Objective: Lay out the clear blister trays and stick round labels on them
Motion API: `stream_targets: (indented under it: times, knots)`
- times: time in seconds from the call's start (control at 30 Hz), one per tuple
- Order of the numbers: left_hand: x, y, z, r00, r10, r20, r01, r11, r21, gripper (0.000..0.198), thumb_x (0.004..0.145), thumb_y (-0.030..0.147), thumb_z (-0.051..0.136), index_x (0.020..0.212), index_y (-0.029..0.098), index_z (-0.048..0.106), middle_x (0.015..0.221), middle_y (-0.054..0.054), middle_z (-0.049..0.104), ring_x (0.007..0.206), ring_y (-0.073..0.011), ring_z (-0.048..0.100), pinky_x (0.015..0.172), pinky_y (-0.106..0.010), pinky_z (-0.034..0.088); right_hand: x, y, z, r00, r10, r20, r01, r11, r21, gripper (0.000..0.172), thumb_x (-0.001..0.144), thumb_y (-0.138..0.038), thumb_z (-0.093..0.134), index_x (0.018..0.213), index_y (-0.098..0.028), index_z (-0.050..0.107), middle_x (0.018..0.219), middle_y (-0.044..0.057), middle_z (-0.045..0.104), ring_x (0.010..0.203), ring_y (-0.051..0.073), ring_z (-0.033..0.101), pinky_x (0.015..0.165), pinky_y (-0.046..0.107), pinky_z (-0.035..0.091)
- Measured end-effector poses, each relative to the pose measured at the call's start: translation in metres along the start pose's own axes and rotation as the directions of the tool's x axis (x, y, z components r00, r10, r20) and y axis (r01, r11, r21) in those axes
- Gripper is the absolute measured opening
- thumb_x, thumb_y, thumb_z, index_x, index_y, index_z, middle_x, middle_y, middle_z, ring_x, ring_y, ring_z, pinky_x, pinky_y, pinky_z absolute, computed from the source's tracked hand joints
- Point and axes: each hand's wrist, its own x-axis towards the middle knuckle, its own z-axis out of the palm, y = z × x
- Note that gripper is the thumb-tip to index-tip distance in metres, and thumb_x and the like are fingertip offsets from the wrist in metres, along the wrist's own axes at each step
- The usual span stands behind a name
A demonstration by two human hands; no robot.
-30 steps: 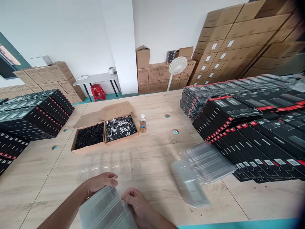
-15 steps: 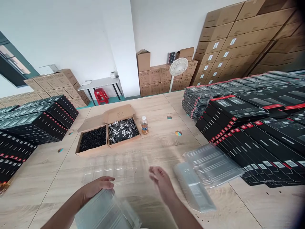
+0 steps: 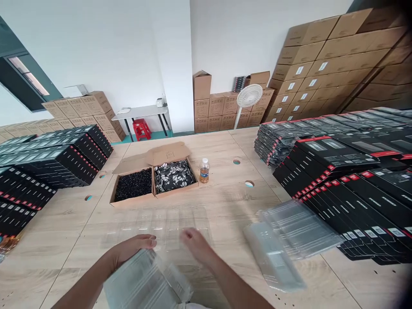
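Note:
My left hand (image 3: 137, 246) is wrapped around the upper edge of a stack of clear plastic trays (image 3: 141, 281), held tilted near my body. Over the table, my right hand (image 3: 197, 246) has its fingers curled in; it is slightly blurred and anything inside it is hidden. Just beyond both hands, several clear ribbed plastic trays (image 3: 157, 225) lie in a row, hard to see against the wood. To the right lie another clear ribbed tray (image 3: 302, 229) and a bagged clear plastic piece (image 3: 273, 257), partly overlapping.
Behind the trays stand a carton of small black parts (image 3: 133, 185), a carton of black-and-white printed packets (image 3: 175, 176) and a drink bottle (image 3: 204, 171). Black boxes are stacked at right (image 3: 331, 163) and left (image 3: 71, 161). The wooden table (image 3: 225, 197) has round holes.
My right hand has moved left, over the laid-out trays, and its fingers have curled in. My left hand still holds the tray stack. The whole view has shifted slightly.

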Motion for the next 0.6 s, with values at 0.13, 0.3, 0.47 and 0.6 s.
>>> stream_targets:
  times: [0.13,0.3,0.47,0.6]
  knots:
    - [0.013,0.004,0.0,1.0,0.022,0.003,-0.022,0.998,0.064,0.066,0.066,0.047,0.077,0.121,0.015,0.064,0.111,-0.01,0.072,0.112,-0.0328,0.061,0.097,-0.04,0.044,-0.044,-0.007,0.048,0.956,-0.188,0.225,0.177,0.982,0.067,0.015,0.074,-0.035,0.066,0.078,-0.021,0.07,0.084,0.001,0.064,0.082,0.018,0.056,0.077,0.03,0.041]
    - [0.012,0.004,0.002,0.998,-0.001,0.062,0.001,1.0,0.0,0.073,0.068,0.044,0.075,0.13,0.012,0.056,0.098,-0.012,0.075,0.099,-0.0302,0.067,0.089,-0.039,0.046,-0.028,0.004,0.007,0.991,-0.062,0.119,0.029,0.965,0.262,0.022,0.077,-0.041,0.06,0.076,-0.019,0.064,0.081,0.003,0.067,0.078,0.017,0.059,0.072,0.03,0.045]
    - [0.0,-0.001,0.001,0.999,-0.02,0.043,0.022,0.998,-0.057,0.074,0.069,0.042,0.074,0.132,0.011,0.051,0.099,-0.013,0.075,0.09,-0.0264,0.068,0.081,-0.036,0.048,0.024,0.024,-0.101,0.949,0.175,-0.263,-0.121,0.97,0.209,0.021,0.08,-0.041,0.055,0.076,-0.021,0.056,0.103,0.01,0.07,0.1,0.02,0.064,0.079,0.03,0.049]
    - [-0.009,0.0,-0.001,0.995,0.024,0.097,-0.014,0.995,-0.096,0.065,0.071,0.043,0.071,0.128,0.014,0.056,0.108,-0.012,0.073,0.094,-0.0264,0.066,0.085,-0.037,0.048,0.044,0.041,-0.132,0.913,0.27,-0.305,-0.245,0.962,0.119,0.018,0.081,-0.034,0.05,0.072,-0.019,0.053,0.09,0.015,0.069,0.091,0.025,0.066,0.076,0.036,0.051]
